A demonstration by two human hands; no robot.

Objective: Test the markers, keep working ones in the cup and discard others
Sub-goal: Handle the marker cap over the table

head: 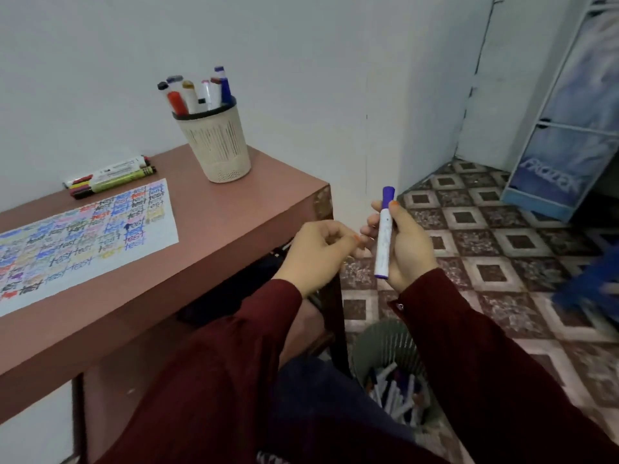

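The right hand (pixel 403 242) holds a capped purple marker (pixel 384 232) upright above the bin (pixel 368 349); the left hand (pixel 315 252), empty and loosely curled, should pull the cap straight off.

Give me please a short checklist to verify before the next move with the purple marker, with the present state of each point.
1. Marker held firmly: ok. The right hand grips the purple marker around its barrel.
2. Cap on: ok. The purple cap sits on the upper end.
3. Left hand free: ok. It holds nothing and is beside the marker.
4. Marker tested: cannot tell. The test sheet bears many scribbles, but none can be tied to this marker.
5. Bin reachable: ok. The waste bin stands on the floor below the hands, with markers inside.
6. Room in the cup: cannot tell; several markers already stand in it.
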